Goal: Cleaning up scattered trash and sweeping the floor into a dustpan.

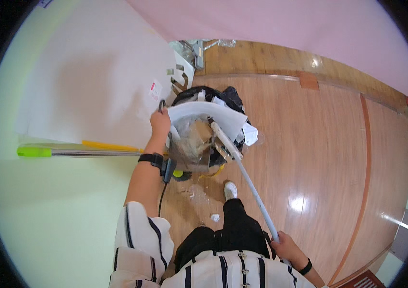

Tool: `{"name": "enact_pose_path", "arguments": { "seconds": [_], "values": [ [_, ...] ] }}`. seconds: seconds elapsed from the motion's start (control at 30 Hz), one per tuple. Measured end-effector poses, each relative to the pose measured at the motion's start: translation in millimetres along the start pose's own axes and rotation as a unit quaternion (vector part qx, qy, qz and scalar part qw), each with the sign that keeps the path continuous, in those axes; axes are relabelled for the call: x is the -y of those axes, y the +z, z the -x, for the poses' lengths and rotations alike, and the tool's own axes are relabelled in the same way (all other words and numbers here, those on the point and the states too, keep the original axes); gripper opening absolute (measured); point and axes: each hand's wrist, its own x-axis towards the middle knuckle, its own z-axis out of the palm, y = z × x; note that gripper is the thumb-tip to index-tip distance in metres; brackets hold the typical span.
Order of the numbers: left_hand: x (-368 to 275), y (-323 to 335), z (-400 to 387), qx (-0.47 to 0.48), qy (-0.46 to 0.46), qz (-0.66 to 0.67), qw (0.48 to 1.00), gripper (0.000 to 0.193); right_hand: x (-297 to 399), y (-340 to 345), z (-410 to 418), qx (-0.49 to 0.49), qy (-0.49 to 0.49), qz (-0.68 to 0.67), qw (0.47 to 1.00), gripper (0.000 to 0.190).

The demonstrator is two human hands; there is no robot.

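My left hand (160, 122) is closed at the left end of a curved white sheet (209, 108), with a dark looped handle (162, 104) showing above the fist. The fingers partly hide what they grip. Low at the right, my right hand (286, 247) grips a long white pole (256, 194). It slants up to a worn white head (222, 136) over a heap of rubbish. That heap holds crumpled clear plastic (189, 144) and brown cardboard (201, 130), in and around a black bin bag (232, 96).
A green-handled broom (34, 152) and a yellow stick (112, 145) lean along the left wall. A large white panel (92, 79) stands behind them. Small white scraps (215, 217) lie on the wooden floor (315, 144) near my white shoe (230, 190). A black cable (161, 201) hangs beside my left arm.
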Motion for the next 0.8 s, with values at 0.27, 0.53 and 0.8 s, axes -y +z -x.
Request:
{"name": "enact_pose_path", "arguments": {
  "seconds": [0.27, 0.53, 0.8],
  "values": [
    [-13.9, 12.3, 18.5, 0.033, 0.049, -0.069, 0.996, 0.033, -4.5, -9.8, 8.8, 0.004, -0.019, -0.015, 1.000, 0.018],
    [-31.3, -40.0, 1.3, 0.004, -0.057, 0.093, 0.994, 0.035, -3.8, -11.7, 7.3, -0.024, -0.075, -0.022, 0.997, 0.012],
    [0.3, 2.1, 30.0, 0.036, -0.029, -0.042, 0.998, 0.034, 5.5, -13.5, 18.3, -0.038, -0.067, 0.006, 0.997, 0.017]
  ]
}}
